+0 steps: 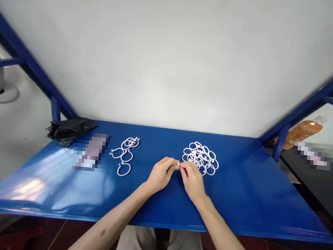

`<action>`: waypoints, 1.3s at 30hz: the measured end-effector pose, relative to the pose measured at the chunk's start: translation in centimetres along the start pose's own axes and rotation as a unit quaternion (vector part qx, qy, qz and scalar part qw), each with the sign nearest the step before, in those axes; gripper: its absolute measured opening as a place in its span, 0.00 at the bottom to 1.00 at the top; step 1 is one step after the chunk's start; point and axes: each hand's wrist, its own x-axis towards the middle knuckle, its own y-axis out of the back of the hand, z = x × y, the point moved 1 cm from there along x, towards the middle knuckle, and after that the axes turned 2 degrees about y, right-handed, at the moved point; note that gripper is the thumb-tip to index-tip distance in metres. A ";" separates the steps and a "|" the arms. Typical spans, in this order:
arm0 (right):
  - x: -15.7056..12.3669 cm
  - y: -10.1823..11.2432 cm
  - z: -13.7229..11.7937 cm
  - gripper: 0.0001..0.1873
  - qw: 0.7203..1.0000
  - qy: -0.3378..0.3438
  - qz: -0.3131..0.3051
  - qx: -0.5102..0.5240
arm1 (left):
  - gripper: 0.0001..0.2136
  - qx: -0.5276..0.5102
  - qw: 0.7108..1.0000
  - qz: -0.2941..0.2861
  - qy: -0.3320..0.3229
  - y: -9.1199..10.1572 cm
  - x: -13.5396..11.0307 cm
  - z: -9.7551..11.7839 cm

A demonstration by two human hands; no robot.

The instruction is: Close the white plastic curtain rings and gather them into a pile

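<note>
My left hand [160, 174] and my right hand [193, 180] meet over the middle of the blue table, fingertips pinched together. Between them shows a small white part of a curtain ring [178, 164]; the fingers hide most of it. Just behind and right of my right hand lies a pile of white curtain rings [212, 155], overlapping one another, with small knobs on them. Left of my left hand several more white rings [126, 155] lie loosely; the nearest ring [123, 175] has a visible gap near its top.
A crumpled black plastic bag [71, 129] sits at the table's back left, beside a blurred-out flat object [95, 149]. Blue metal posts [280, 144] rise at both sides. An orange drink bottle [304, 132] is beyond the right post. The blue table [74, 194] ends close to my lap.
</note>
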 end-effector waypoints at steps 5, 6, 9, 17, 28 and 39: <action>0.7 1.2 2.0 0.08 0.991 -0.117 0.054 -0.037 | 0.12 0.177 0.984 0.028 -0.011 1.8 0.7 -0.3; 0.8 1.7 2.7 0.09 0.983 -0.160 0.072 -0.049 | 0.11 0.213 0.976 0.053 0.011 2.7 0.9 -0.9; 1.6 3.1 4.7 0.11 0.954 -0.269 0.092 -0.092 | 0.12 0.284 0.945 0.120 0.105 5.8 1.4 -3.3; 3.9 2.7 7.1 0.09 0.926 -0.347 0.016 -0.145 | 0.19 0.450 0.818 0.137 0.330 9.3 0.6 -6.4; 3.5 2.7 7.0 0.12 0.934 -0.323 0.027 -0.152 | 0.13 0.407 0.847 0.140 0.312 9.8 0.6 -6.4; 2.5 2.0 2.9 0.09 0.989 -0.101 0.069 -0.084 | 0.12 0.172 0.965 0.195 0.019 5.8 0.9 -3.3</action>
